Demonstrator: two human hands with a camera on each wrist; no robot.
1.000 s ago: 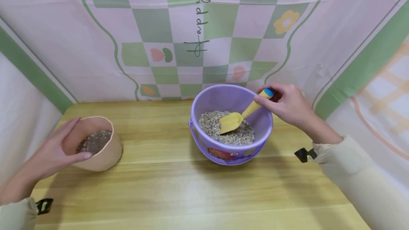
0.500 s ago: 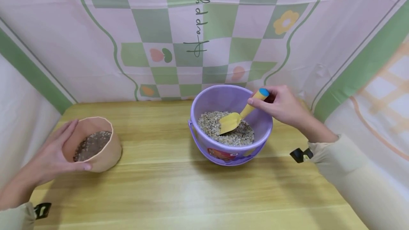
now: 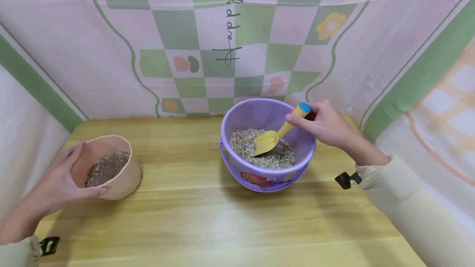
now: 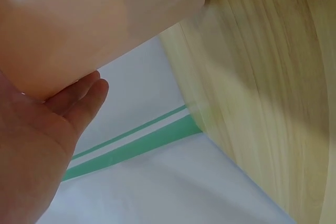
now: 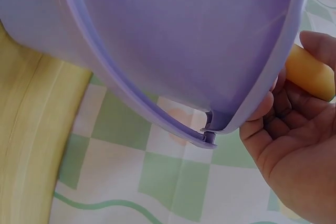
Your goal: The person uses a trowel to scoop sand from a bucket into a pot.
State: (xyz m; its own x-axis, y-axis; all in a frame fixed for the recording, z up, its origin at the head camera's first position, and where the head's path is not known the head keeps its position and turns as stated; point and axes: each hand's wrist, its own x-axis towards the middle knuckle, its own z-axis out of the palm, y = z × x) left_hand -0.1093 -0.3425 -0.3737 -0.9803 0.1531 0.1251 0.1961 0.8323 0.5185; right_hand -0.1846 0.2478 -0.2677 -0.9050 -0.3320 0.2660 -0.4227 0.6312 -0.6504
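Note:
In the head view my right hand (image 3: 326,125) grips the handle of a yellow toy shovel (image 3: 267,142) with a blue handle end. The shovel leans inside a purple bucket (image 3: 256,108), its blade resting on pale gravel (image 3: 241,143). Close to the bucket's rim, the right wrist view shows my fingers (image 5: 262,108) curled near the yellow handle (image 5: 310,72). On the left, my left hand (image 3: 61,176) holds a peach-coloured pot (image 3: 126,176) from the side, thumb on its near wall. Dark soil-like grains (image 3: 107,170) lie in the pot.
Pot and bucket stand apart on a wood-grain table (image 3: 178,217). A printed cloth (image 3: 215,61) with green checks hangs right behind the table, with more cloth at both sides. The bucket's purple carry handle (image 3: 228,164) hangs down its front.
My right hand has shifted slightly left, tipping the shovel's handle a little toward the bucket's middle; the blade stays on the gravel. The left hand's fingers have moved slightly back along the pot's rim.

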